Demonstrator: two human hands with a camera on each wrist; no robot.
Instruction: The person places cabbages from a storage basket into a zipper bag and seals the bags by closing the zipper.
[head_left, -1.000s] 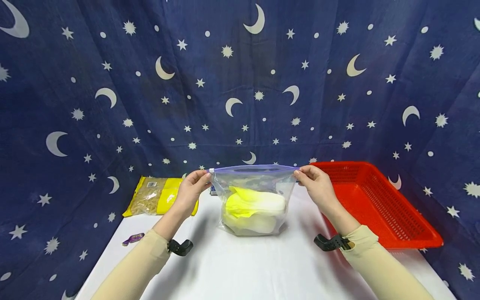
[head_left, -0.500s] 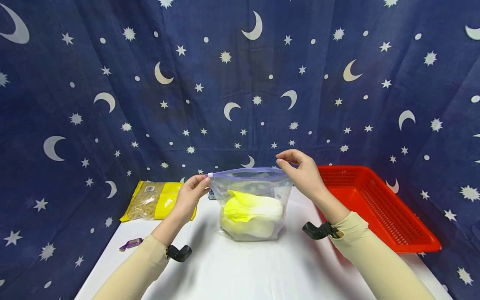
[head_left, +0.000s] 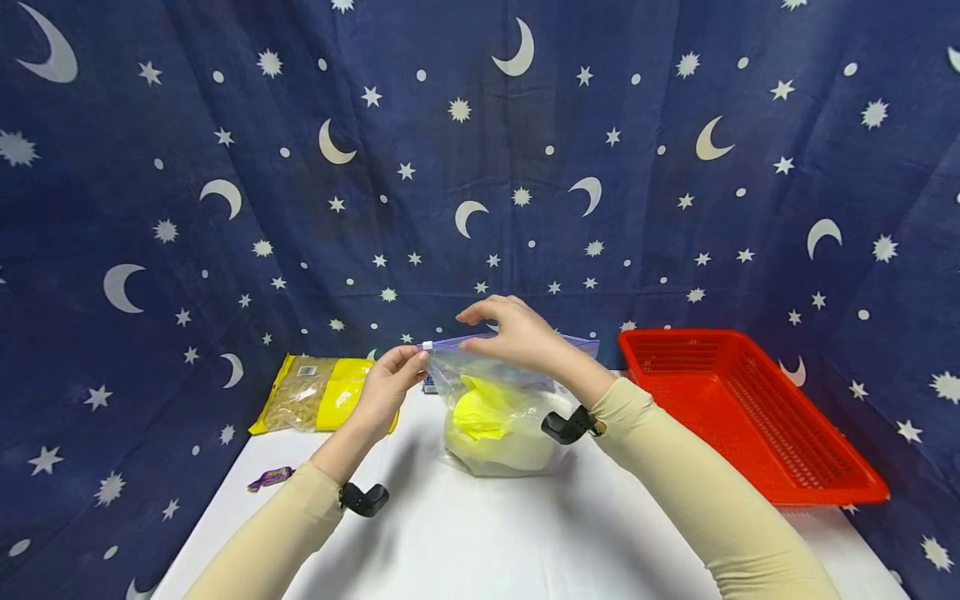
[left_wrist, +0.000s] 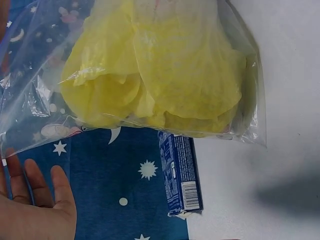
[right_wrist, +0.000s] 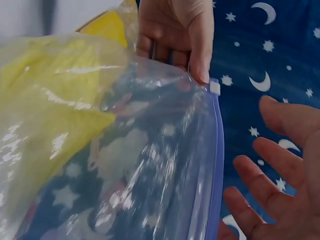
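Observation:
A clear zip bag [head_left: 495, 467] with a purple top strip stands at the middle of the white table. Inside lies a napa cabbage [head_left: 483, 412] with yellow leaves and a white base. My left hand [head_left: 384, 387] pinches the bag's top left corner, right beside the white slider [right_wrist: 215, 88]. Over the top strip, my right hand [head_left: 517, 335] hovers with fingers apart and nothing between them; the right wrist view shows its fingertips near the purple zip. Part of the strip and the cabbage's right side are hidden behind the right hand and forearm.
A red plastic basket [head_left: 720, 433] stands at the right. At the back left lies a yellow packet [head_left: 300, 396] with a see-through window. A purple wrapped candy [head_left: 272, 477] is near the left edge, and a small blue box [left_wrist: 181, 172] is behind the bag.
My right hand has let go of the bag's top right corner and moved left along the strip toward the slider. The left hand keeps its pinch on the left corner.

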